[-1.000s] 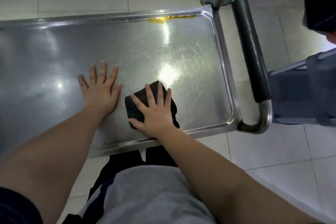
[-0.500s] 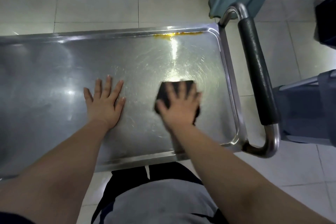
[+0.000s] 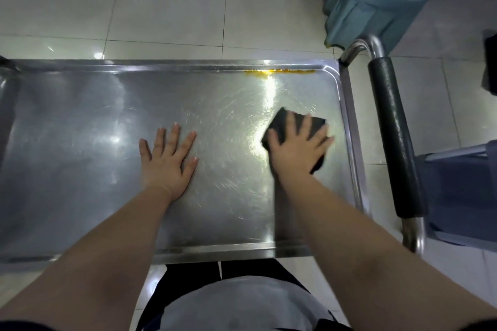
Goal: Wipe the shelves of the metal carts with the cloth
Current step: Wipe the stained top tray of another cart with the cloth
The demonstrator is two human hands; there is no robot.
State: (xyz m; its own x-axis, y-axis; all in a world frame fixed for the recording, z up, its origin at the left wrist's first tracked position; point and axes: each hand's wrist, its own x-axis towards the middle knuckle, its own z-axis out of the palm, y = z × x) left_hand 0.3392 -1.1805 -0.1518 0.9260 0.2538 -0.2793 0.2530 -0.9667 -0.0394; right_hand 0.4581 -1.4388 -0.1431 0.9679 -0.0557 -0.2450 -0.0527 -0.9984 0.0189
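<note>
Now: right hand (image 3: 298, 153) flat, fingers spread, pressing the dark cloth (image 3: 282, 121) onto the cart shelf (image 3: 80, 142), near its right rim. Left hand (image 3: 168, 161) released, palm flat on bare metal mid-shelf. Far rim: orange smear (image 3: 279, 71).

The stainless-steel cart shelf (image 3: 80, 142) is a shallow tray with a raised rim, its surface scuffed with swirl marks and glare. The left hand (image 3: 168, 161) lies flat on it, fingers spread. To its right, the right hand (image 3: 295, 150) presses a dark cloth (image 3: 282, 122) onto the metal near the right rim. Beyond that hand, an orange-yellow streak (image 3: 279, 71) lines the far rim.
</note>
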